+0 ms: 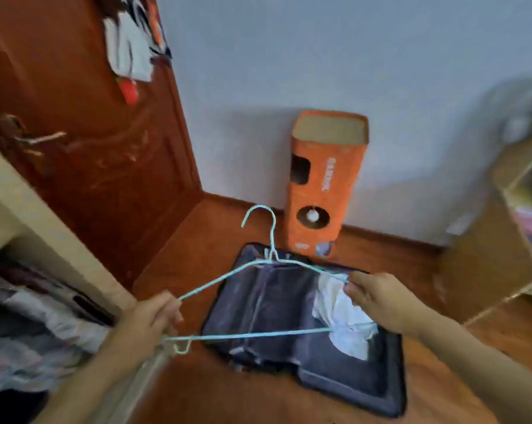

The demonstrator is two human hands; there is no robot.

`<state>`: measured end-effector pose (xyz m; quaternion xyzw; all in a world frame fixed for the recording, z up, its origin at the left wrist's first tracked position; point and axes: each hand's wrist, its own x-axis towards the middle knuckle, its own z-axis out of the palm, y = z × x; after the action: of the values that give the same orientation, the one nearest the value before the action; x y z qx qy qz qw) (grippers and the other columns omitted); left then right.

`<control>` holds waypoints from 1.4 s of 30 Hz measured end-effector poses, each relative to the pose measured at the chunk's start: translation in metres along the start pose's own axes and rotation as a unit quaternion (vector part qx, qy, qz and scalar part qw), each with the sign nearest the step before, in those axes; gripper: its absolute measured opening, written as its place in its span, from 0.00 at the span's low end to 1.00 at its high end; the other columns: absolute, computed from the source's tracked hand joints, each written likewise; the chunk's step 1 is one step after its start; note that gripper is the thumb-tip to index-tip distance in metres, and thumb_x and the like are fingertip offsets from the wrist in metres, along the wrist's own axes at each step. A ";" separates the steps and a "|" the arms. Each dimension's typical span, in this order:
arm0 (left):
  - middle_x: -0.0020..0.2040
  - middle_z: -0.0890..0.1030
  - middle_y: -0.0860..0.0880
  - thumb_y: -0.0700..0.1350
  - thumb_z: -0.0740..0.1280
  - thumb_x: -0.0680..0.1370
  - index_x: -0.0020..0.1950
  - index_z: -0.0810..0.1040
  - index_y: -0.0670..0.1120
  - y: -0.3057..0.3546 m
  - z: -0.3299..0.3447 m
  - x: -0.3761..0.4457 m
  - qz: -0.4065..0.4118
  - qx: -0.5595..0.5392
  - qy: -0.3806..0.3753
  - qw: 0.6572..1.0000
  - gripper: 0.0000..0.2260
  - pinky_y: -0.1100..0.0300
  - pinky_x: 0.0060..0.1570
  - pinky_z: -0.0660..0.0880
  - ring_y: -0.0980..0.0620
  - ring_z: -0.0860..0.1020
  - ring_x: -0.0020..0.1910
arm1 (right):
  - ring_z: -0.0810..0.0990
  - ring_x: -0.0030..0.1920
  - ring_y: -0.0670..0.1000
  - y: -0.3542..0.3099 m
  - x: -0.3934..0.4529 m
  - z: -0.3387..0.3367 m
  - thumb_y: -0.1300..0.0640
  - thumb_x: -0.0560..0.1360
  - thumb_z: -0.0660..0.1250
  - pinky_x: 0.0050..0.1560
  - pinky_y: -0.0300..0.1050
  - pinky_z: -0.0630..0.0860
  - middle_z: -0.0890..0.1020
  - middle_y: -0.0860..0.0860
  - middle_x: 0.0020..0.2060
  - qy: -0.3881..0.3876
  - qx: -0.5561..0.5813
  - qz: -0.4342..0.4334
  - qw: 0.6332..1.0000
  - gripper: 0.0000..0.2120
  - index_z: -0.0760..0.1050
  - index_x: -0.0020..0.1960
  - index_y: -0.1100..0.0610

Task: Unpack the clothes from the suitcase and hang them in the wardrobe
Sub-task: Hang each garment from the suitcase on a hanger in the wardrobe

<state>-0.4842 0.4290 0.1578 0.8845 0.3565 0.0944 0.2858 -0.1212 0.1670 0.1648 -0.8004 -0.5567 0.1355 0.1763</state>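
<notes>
One light-blue hanger (258,264), gripped by my left hand (150,316) and pinched by my right hand (377,298), above one open suitcase (277,304) on the floor (197,240); one white garment (338,304) inside, blurred.

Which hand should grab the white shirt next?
Probably the right hand. It pinches the hanger right above the white shirt in the suitcase. The left hand grips the hanger's far end, by the wardrobe.
</notes>
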 end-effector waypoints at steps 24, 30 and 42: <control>0.51 0.81 0.56 0.48 0.59 0.81 0.52 0.77 0.56 0.103 0.526 0.225 -0.172 0.038 -0.494 0.852 0.07 0.59 0.51 0.74 0.56 0.78 0.49 | 0.77 0.38 0.56 0.364 -0.083 0.112 0.63 0.83 0.60 0.35 0.38 0.72 0.82 0.61 0.42 0.167 0.272 0.605 0.729 0.10 0.78 0.58 0.57; 0.62 0.77 0.49 0.48 0.60 0.84 0.70 0.71 0.54 0.086 0.687 0.313 -0.210 -0.002 -0.460 0.862 0.14 0.64 0.42 0.73 0.50 0.78 0.50 | 0.79 0.39 0.54 0.498 -0.020 0.226 0.61 0.83 0.60 0.37 0.42 0.71 0.80 0.53 0.38 0.168 0.268 0.585 0.747 0.11 0.78 0.59 0.51; 0.77 0.63 0.41 0.45 0.54 0.86 0.74 0.69 0.45 0.044 0.958 0.434 -0.114 0.186 -0.335 0.917 0.18 0.44 0.66 0.69 0.38 0.66 0.72 | 0.76 0.35 0.53 0.657 -0.011 0.334 0.61 0.83 0.60 0.33 0.32 0.73 0.79 0.56 0.35 0.142 0.335 0.575 0.733 0.11 0.80 0.53 0.50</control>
<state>0.2122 0.2805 -0.6170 0.8548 0.3499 -0.3083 0.2275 0.2909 -0.0082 -0.4203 -0.8667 0.1229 0.2735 0.3986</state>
